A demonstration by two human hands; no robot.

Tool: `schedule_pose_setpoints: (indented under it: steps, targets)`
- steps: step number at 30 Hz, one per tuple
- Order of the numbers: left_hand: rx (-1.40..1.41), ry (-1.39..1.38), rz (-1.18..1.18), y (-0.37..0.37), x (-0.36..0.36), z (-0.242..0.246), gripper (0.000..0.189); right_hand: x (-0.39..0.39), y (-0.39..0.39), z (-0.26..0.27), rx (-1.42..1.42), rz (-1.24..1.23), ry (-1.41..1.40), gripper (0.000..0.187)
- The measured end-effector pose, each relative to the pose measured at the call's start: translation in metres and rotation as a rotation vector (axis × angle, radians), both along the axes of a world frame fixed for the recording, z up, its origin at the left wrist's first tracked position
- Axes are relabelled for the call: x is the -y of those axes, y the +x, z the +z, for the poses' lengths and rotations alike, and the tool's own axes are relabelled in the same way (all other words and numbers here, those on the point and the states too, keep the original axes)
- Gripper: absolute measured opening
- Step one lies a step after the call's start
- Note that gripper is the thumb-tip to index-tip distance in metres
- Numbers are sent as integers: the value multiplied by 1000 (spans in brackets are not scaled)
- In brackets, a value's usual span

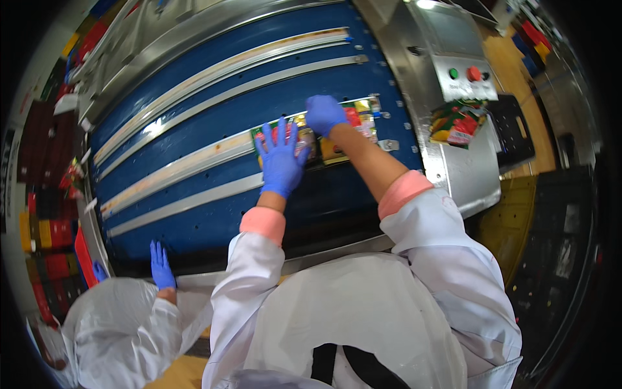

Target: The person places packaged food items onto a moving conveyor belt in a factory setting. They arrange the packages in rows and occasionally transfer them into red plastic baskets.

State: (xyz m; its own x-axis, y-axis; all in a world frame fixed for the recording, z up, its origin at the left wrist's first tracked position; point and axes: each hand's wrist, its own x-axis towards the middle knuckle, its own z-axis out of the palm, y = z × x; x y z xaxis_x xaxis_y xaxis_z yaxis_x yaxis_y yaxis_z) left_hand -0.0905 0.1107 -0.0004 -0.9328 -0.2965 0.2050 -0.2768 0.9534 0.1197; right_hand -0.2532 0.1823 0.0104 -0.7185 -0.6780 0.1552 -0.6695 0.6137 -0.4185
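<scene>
My left hand (282, 167), in a blue glove, rests with its fingers spread over a printed pouch (257, 133) at the row's left end. Curled into a fist, my gloved right hand (325, 115) sits over the upper edge of the row; its fingertips are hidden, so I cannot tell whether they pinch a pouch. Below that wrist shows a dark and yellow pouch part (333, 151). A red, green and yellow pouch (363, 116) lies to its right. The pouches lie along a metal-edged bar (194, 156) on a blue belt (218, 104).
A second long bar (218, 65) crosses the belt farther back. To the right, a steel control housing (457, 165) carries green and red buttons (473, 74) and a loose pouch (459, 124). A co-worker's gloved hand (161, 265) is at the belt's near left edge.
</scene>
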Motion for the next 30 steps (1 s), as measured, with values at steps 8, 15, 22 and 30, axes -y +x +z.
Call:
schedule_pose_setpoints:
  steps: [8,15,22,30]
  targets:
    - [200,33,169,-4,-14,26,68,-49,44,21,-313,217,131,26]
    - [-422,635,26,-4,36,24,55,-265,-1,59,-340,-400,-756,12]
    - [-420,467,-293,-58,-108,23,47,-378,-86,26,356,-673,-991,26]
    - [-335,803,-345,-29,-147,32,50,-305,-6,92,611,-270,-811,16]
